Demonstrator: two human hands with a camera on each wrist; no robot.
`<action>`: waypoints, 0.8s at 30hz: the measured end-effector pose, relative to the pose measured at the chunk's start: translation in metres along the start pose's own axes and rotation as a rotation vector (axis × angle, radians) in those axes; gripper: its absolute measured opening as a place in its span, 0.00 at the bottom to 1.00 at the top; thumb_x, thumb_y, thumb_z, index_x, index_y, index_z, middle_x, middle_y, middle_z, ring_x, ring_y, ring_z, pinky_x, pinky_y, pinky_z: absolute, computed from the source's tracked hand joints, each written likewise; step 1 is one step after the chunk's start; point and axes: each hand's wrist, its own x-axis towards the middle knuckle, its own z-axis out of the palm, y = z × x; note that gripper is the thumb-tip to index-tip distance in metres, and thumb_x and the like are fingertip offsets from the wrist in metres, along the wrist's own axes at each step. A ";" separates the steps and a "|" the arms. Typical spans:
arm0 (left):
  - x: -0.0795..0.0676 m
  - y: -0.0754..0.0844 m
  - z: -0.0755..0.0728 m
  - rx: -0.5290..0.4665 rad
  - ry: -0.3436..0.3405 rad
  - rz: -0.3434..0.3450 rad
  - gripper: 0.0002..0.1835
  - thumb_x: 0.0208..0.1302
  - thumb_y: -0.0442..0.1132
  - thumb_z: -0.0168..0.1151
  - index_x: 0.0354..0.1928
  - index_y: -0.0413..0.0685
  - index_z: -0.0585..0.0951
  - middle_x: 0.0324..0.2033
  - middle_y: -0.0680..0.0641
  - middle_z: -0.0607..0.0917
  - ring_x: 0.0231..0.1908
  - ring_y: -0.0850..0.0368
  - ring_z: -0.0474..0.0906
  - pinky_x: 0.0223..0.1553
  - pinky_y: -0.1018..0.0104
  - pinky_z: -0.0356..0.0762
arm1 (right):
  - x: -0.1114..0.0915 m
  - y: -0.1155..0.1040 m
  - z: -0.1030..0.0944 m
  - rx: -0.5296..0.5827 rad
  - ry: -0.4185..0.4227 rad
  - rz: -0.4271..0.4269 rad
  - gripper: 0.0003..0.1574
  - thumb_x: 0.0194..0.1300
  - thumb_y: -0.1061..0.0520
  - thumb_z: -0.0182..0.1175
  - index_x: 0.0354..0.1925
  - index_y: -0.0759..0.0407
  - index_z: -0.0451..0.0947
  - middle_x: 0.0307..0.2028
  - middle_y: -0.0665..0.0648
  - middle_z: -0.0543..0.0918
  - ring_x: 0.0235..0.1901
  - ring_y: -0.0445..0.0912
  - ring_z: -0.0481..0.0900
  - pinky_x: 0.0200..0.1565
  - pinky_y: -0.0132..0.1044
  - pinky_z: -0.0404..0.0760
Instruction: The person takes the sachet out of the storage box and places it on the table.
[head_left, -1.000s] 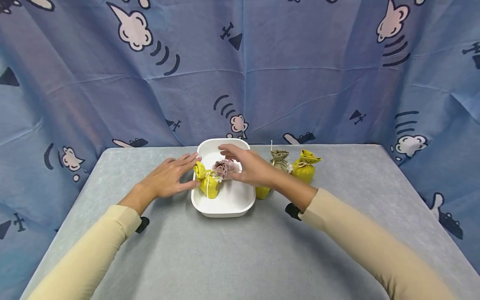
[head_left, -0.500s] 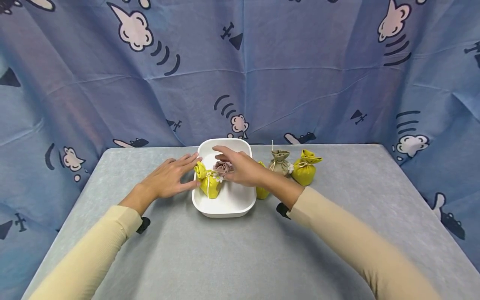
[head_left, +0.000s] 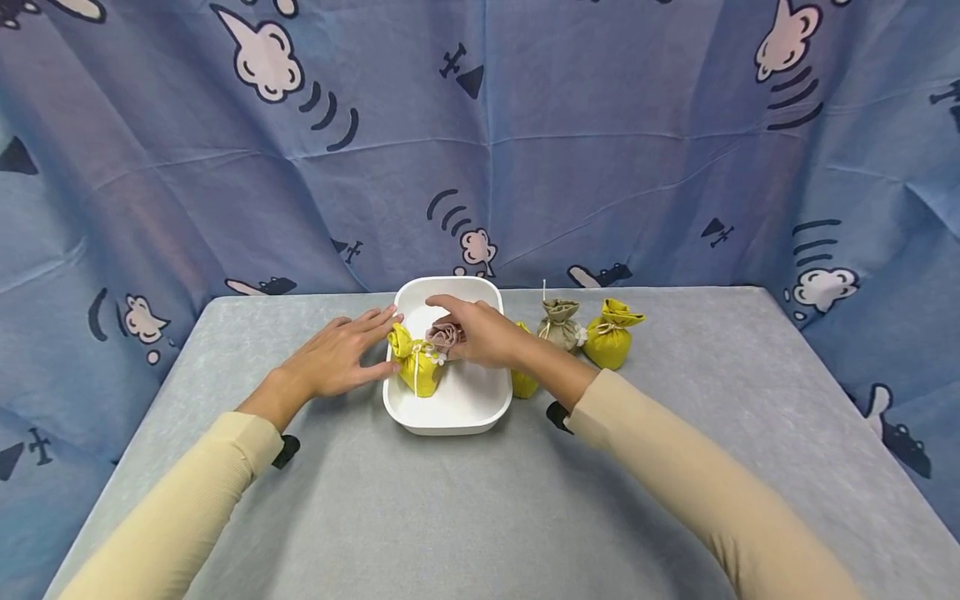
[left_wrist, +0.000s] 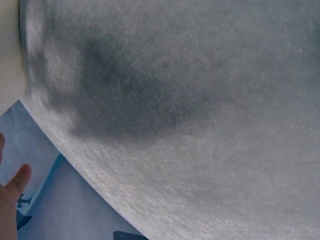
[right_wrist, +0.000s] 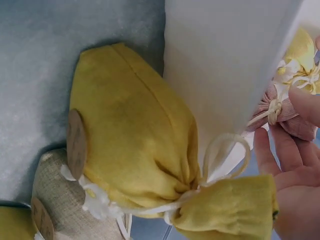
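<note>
My right hand (head_left: 483, 332) reaches into a white tray (head_left: 465, 412) and pinches a dusty-pink drawstring pouch (head_left: 444, 336) near its tied neck. In the right wrist view, thumb and fingers lie around the gathered top of that pink pouch (right_wrist: 295, 122). Close against its left side in the tray stands a yellow pouch (head_left: 422, 375) with a white cord and small white flowers. My left hand (head_left: 330, 354) is at the tray's left rim, fingers extended, its thumb tip beside the yellow pouch. Only part of the left hand (left_wrist: 11, 195) shows in the left wrist view.
Just right of the tray stands another yellow pouch (right_wrist: 130, 120), partly behind the right wrist in the head view. Farther right are a beige pouch (head_left: 559, 327) and a yellow pouch (head_left: 611, 337). A blue patterned curtain (head_left: 600, 150) hangs behind the grey table (head_left: 420, 517).
My right hand has shifted a little left with the pink pouch, bringing it closer against the yellow one. The left hand has stayed in place.
</note>
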 end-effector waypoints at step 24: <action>0.000 -0.003 0.002 0.004 0.002 -0.003 0.44 0.69 0.66 0.51 0.77 0.47 0.58 0.76 0.45 0.58 0.74 0.45 0.56 0.66 0.40 0.61 | -0.001 -0.001 -0.003 0.075 0.025 0.062 0.42 0.61 0.71 0.65 0.71 0.62 0.64 0.50 0.61 0.86 0.51 0.48 0.85 0.48 0.34 0.82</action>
